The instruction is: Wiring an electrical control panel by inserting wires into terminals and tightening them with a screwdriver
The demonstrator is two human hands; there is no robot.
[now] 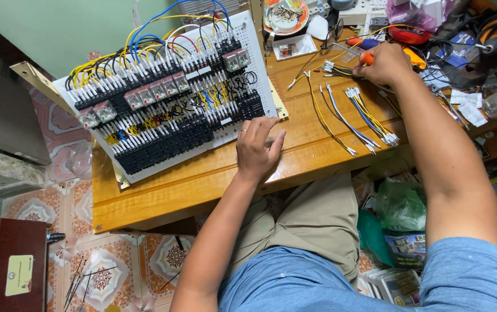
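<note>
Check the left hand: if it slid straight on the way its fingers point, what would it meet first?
Probably the white wiring panel: the left hand lies flat on the wooden table, fingertips already at the panel's lower edge.

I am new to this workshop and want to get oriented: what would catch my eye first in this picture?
First, the white perforated panel crowded with black terminal blocks and yellow, blue and red wires, tilted on the left of the wooden table. The left hand rests flat at its lower right corner. Farther right, the right hand closes on an orange-handled tool, above loose bundles of cut wires.
</note>
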